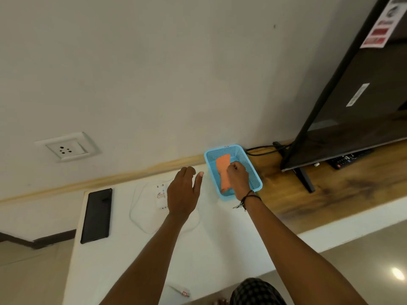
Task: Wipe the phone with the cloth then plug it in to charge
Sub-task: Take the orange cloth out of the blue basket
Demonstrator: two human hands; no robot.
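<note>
The phone (97, 215) lies flat and dark on the white bench (136, 256) near its left edge, well apart from both hands. The orange cloth (222, 172) sits inside a blue mesh basket (253, 172) at the far right of the white surface, and the right hand (239, 180) reaches into that basket with its fingers closed on the cloth's right edge, so this grip is clamped on the cloth. The left hand (182, 194) hovers palm-down between phone and basket, fingers spread and holding nothing, partly covering a white charger (160, 195) whose thin white cable (141, 225) loops on the bench beside it. A wall socket (66, 148) sits on the wall above the phone. To the right, a television (356, 106) stands on a wooden shelf (330, 190).
</note>
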